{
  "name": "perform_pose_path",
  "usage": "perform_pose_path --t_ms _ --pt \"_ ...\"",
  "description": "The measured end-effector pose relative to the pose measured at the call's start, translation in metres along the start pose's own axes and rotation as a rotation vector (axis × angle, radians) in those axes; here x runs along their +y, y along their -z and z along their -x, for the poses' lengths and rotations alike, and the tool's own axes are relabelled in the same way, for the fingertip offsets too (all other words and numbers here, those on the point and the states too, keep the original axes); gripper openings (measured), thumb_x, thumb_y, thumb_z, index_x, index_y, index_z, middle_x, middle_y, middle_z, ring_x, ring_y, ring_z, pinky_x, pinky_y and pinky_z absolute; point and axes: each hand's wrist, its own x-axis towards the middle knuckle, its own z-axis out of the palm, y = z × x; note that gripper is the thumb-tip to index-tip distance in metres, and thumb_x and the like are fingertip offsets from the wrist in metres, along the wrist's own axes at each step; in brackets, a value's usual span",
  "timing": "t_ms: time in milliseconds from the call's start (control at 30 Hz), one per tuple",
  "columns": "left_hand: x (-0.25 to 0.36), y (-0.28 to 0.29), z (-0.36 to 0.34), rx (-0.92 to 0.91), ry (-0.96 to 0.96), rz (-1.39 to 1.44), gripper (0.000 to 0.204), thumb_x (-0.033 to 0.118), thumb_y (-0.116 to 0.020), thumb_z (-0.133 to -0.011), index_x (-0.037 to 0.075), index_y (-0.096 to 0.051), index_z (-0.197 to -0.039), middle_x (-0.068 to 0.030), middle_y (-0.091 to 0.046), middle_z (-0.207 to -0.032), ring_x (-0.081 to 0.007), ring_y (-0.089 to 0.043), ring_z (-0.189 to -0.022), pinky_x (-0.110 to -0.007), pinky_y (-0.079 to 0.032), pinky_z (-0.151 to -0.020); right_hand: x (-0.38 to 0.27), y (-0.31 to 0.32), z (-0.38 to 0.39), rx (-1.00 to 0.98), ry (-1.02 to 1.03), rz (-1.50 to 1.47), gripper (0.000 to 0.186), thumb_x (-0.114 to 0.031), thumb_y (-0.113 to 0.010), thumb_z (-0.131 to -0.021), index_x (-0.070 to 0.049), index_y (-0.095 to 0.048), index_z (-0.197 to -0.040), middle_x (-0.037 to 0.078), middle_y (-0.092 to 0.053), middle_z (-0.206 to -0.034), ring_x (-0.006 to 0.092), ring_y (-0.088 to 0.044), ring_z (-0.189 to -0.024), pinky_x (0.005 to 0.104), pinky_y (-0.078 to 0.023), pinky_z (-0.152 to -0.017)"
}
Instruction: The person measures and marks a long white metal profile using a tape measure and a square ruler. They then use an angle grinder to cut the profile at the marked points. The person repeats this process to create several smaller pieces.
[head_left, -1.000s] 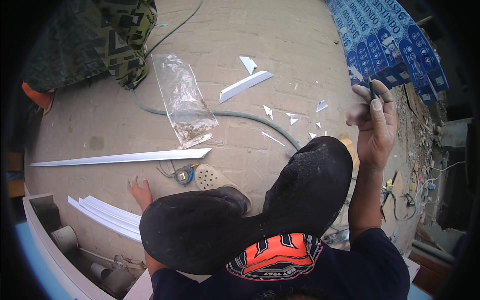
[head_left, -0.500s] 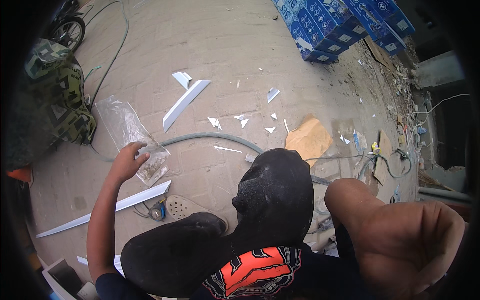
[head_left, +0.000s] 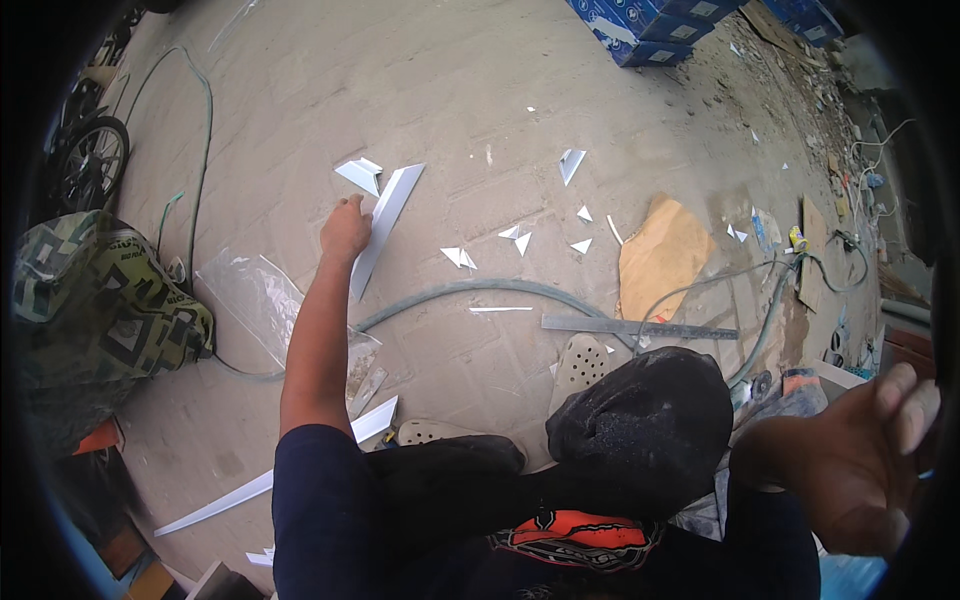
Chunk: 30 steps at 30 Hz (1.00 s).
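Observation:
My left hand (head_left: 345,229) reaches out over the floor, fingers bent and thumb a little apart. It is at the left edge of a long white angled trim strip (head_left: 387,232); whether it touches the strip I cannot tell. Just beyond the fingertips lies a short white trim offcut (head_left: 361,175) with slanted ends. My right hand (head_left: 850,465) is raised at the near right, close to the camera, palm partly showing and fingers loosely curled, with nothing visible in it. Nearer to me on the left, a longer white trim strip (head_left: 220,510) lies partly behind my left arm.
A clear plastic bag (head_left: 255,300) and a grey hose (head_left: 470,286) lie nearby. Small white offcuts (head_left: 459,257), brown cardboard (head_left: 660,255) and a flat metal bar (head_left: 640,326) are ahead. A patterned sack (head_left: 105,320) stands left; blue boxes (head_left: 655,30) are stacked far right.
My left hand has moved from the plastic bag forward and right to the trim strip. My right hand's fingers have curled more. The view has shifted, and my knee is lower and farther right.

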Motion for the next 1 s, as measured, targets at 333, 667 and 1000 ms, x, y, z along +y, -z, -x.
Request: perform_pose_path --t_ms 333,667,1000 --pt "0.021 -0.033 -0.11 0.04 0.201 0.042 0.073 0.025 -0.075 -0.093 0.022 -0.05 -0.162 -0.0255 -0.038 -0.17 -0.0439 -0.057 -0.142 -0.054 -0.051 -0.116 -0.035 0.014 0.103 -0.058 -0.977 0.457 0.06 -0.041 -0.08 -0.097 0.008 -0.072 -0.129 0.02 -0.077 -0.098 0.0284 -0.076 -0.09 0.0387 -0.06 -0.084" --pt "-0.04 -0.001 -0.103 0.404 0.161 1.279 0.031 0.013 -0.063 -0.106 -0.006 -0.063 -0.131 -0.0173 -0.071 -0.116 -0.0271 -0.076 -0.096 -0.036 -0.068 -0.072 -0.026 0.02 0.098 -0.154 -1.05 0.243 0.061 -0.041 -0.079 -0.096 0.009 -0.071 -0.13 0.021 -0.077 -0.1 0.0278 -0.078 -0.089 0.0387 -0.062 -0.084" --pt "0.179 0.094 0.037 -0.362 -0.442 1.028 0.023 0.022 -0.068 -0.109 0.0 -0.07 -0.116 -0.0066 -0.074 -0.093 -0.0106 -0.068 -0.067 -0.025 -0.056 -0.058 0.055 0.068 0.14 -0.103 -1.118 -0.045 0.054 -0.03 -0.071 -0.105 -0.003 -0.061 -0.151 0.015 -0.075 -0.124 0.0212 -0.075 -0.103 0.0356 -0.06 -0.092"
